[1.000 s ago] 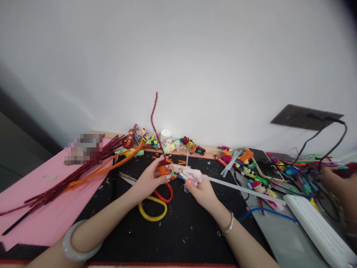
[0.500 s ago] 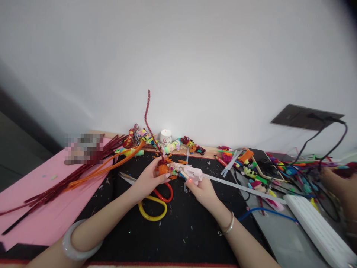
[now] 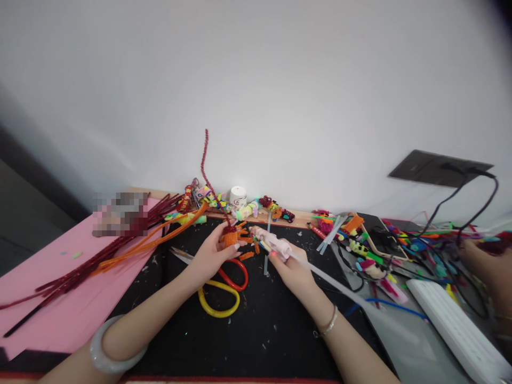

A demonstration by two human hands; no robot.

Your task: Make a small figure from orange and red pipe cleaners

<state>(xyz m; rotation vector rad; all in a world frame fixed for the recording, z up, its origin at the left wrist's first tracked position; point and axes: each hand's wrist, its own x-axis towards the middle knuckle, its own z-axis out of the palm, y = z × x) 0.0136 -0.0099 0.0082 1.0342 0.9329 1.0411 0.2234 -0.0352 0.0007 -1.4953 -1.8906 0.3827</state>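
Observation:
My left hand (image 3: 216, 249) is closed round a small orange craft figure (image 3: 231, 238) wound from pipe cleaners. Out of its dark red top rises a long dark red pipe cleaner (image 3: 205, 165), and short orange prongs spread to its right. Closed round a pale pink glue gun (image 3: 277, 242) is my right hand (image 3: 294, 269); the gun's tip points at the figure with a small gap between them. A translucent glue stick (image 3: 340, 282) sticks out from its back, blurred. Scissors (image 3: 219, 300) with red and yellow handles lie beneath my left hand.
Left, red pipe cleaners (image 3: 84, 269) and orange ones (image 3: 152, 242) lie across a pink board (image 3: 48, 288). A white paper cup (image 3: 238, 196) stands by the wall. On the right are a white power strip (image 3: 448, 320), cables, colourful craft pieces and another person's hand (image 3: 478, 266).
The glue gun's tip has drawn away from the orange figure, and its glue stick has swung downward. My left hand has shifted slightly left with the figure, showing the orange prongs.

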